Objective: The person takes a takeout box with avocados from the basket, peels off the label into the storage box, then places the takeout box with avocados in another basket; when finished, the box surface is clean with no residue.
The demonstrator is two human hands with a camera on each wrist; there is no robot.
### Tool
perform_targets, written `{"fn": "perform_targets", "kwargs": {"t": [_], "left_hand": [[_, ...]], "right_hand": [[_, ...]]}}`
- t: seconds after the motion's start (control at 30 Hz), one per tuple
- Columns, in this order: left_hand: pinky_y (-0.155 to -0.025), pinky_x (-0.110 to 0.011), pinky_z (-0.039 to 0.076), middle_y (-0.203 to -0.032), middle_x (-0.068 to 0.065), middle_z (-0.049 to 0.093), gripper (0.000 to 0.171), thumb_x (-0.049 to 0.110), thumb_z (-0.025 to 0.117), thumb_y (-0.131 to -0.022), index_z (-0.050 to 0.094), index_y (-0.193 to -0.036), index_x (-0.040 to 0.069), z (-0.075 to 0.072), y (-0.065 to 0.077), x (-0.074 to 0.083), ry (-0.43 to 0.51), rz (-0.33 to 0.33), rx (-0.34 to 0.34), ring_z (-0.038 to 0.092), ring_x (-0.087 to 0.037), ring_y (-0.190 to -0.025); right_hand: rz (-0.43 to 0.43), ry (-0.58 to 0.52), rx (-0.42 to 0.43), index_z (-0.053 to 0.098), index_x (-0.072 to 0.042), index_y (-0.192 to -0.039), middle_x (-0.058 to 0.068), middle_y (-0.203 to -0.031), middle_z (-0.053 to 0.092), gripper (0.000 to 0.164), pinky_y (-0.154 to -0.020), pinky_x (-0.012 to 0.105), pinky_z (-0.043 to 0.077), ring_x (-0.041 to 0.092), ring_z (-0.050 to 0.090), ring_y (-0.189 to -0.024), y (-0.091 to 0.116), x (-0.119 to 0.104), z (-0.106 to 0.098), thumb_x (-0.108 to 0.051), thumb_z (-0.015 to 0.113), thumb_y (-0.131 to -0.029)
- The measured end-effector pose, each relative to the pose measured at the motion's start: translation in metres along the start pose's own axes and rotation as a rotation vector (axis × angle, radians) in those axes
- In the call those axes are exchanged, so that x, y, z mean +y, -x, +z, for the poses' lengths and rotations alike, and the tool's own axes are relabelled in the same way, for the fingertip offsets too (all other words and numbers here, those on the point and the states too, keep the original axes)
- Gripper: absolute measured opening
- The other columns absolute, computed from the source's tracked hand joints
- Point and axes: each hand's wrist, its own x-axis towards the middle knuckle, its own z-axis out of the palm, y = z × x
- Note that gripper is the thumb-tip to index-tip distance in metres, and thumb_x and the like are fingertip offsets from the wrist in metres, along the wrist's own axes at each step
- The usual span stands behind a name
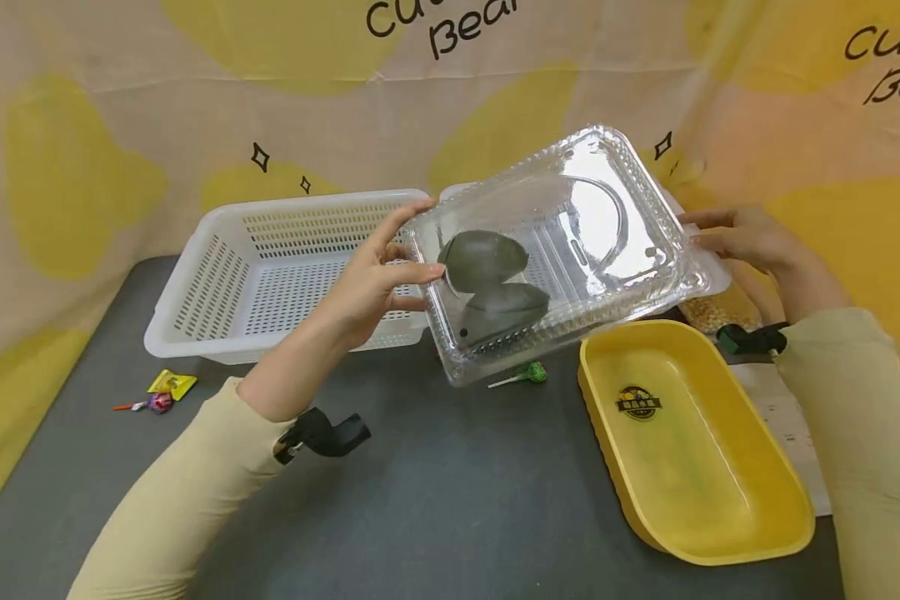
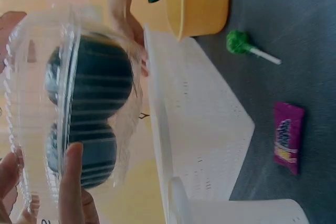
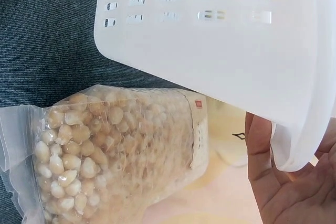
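My left hand (image 1: 363, 287) grips the near-left end of a clear plastic clamshell box (image 1: 555, 292), thumb and fingers on its edge. The box is tilted and raised above the table. Inside it lie two dark green, rounded fruits (image 1: 487, 260), gathered toward the left end. Behind the box stands a second white basket (image 2: 202, 124), mostly hidden by it in the head view. My right hand (image 1: 757, 246) holds this basket's right end; in the right wrist view its fingers curl round the basket rim (image 3: 294, 148).
At the left stands another white perforated basket (image 1: 277, 292). A yellow bin (image 1: 697, 450) is at the right front, with a bag of pale kernels (image 3: 105, 150) behind it. Loose sweets lie about: a green lollipop (image 1: 532, 372), a purple-wrapped candy (image 2: 288, 137), a yellow packet (image 1: 171, 383) and a purple lollipop (image 1: 160, 402).
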Motion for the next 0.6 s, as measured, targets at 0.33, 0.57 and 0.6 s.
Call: {"fn": "perform_targets", "kwargs": {"t": [0.33, 0.57, 0.6], "left_hand": [[-0.071, -0.033, 0.061, -0.096, -0.003, 0.043, 0.068, 0.004, 0.07, -0.089, 0.046, -0.144, 0.036, 0.021, -0.05, 0.0, 0.129, 0.065, 0.159, 0.051, -0.014, -0.081], [-0.065, -0.028, 0.061, -0.09, -0.001, 0.04, 0.07, 0.001, 0.072, -0.087, 0.049, -0.142, 0.036, 0.037, -0.082, -0.006, 0.186, 0.075, 0.254, 0.057, -0.012, -0.077], [-0.064, -0.028, 0.06, -0.091, -0.001, 0.04, 0.07, 0.0, 0.072, -0.087, 0.048, -0.142, 0.036, 0.04, -0.085, -0.007, 0.184, 0.076, 0.265, 0.057, -0.011, -0.076]], "right_hand": [[0.026, 0.036, 0.006, 0.036, 0.007, -0.148, -0.034, -0.087, 0.053, 0.064, -0.07, 0.011, 0.05, -0.008, 0.058, -0.078, -0.002, -0.004, 0.001, -0.028, 0.059, -0.099], [0.02, 0.019, 0.008, 0.051, -0.024, -0.145, -0.002, -0.128, 0.056, 0.046, -0.073, 0.011, 0.05, -0.009, 0.057, -0.085, -0.001, -0.003, 0.002, -0.03, 0.058, -0.099], [0.024, 0.024, 0.008, 0.051, -0.026, -0.144, 0.004, -0.133, 0.053, 0.045, -0.073, 0.011, 0.05, -0.009, 0.057, -0.085, -0.001, -0.003, 0.002, -0.03, 0.058, -0.099]]}}
